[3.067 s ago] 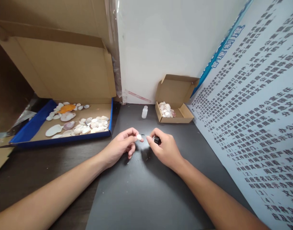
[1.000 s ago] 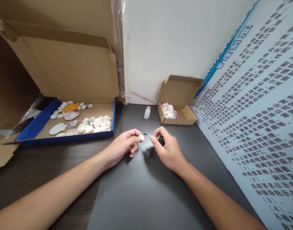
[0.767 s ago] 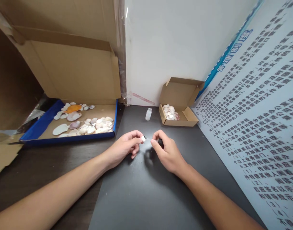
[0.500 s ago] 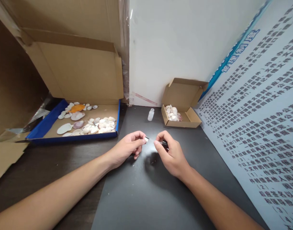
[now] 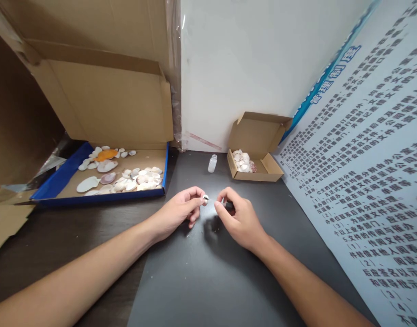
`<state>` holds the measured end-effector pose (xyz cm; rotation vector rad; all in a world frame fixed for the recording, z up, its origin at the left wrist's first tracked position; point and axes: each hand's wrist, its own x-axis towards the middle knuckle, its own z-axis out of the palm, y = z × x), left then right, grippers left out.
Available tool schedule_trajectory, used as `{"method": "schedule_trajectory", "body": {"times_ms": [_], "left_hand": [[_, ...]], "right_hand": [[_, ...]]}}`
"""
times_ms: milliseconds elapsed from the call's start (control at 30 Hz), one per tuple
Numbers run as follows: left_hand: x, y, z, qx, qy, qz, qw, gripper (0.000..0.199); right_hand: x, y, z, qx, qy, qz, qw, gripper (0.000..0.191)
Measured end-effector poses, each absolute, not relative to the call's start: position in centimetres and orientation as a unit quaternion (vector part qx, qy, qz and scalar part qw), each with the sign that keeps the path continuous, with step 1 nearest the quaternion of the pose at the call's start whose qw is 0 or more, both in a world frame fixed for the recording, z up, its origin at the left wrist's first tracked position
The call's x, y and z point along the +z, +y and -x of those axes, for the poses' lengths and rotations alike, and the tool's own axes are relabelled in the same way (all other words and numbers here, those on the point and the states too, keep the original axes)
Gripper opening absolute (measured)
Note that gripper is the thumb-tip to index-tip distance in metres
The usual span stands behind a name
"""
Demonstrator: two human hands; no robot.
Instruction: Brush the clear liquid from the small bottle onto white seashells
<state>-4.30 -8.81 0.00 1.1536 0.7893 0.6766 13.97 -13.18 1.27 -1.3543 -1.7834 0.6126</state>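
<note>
Between thumb and forefinger, my left hand (image 5: 184, 206) pinches a small white shell (image 5: 206, 198). My right hand (image 5: 237, 215) is closed around a thin brush with a dark handle (image 5: 230, 207), its dark tip against the shell. Both hands are above the dark table mat (image 5: 201, 281), fingertips a short way apart. Behind them stands a small open glass bottle (image 5: 212, 163) with whitish contents.
At the left lies a blue-edged cardboard box (image 5: 102, 198) with many shells. A smaller open box (image 5: 256, 176) at the back right also holds shells. A white panel (image 5: 235, 68) rises behind; a printed sheet (image 5: 331, 181) slants along the right.
The brush tip has come onto the shell, where dark marks now show. My right hand has shifted slightly left with the brush. The whole view has moved a little.
</note>
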Motion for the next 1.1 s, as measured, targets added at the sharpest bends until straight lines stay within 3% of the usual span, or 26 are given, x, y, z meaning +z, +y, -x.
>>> {"method": "schedule_trajectory", "body": {"times_ms": [267, 533, 1100], "left_hand": [[0.40, -9.04, 4.21, 0.307, 0.354, -0.524, 0.711, 0.018], [0.14, -8.89, 4.25, 0.307, 0.358, -0.519, 0.712, 0.012], [0.43, -9.01, 4.23, 0.308, 0.365, -0.509, 0.716, 0.016]], "right_hand": [[1.02, -12.63, -14.35, 0.216, -0.695, 0.589, 0.350, 0.015], [1.28, -13.25, -14.04, 0.251, -0.730, 0.510, 0.380, 0.013], [1.14, -12.69, -14.34, 0.214, -0.712, 0.560, 0.366, 0.016]]}}
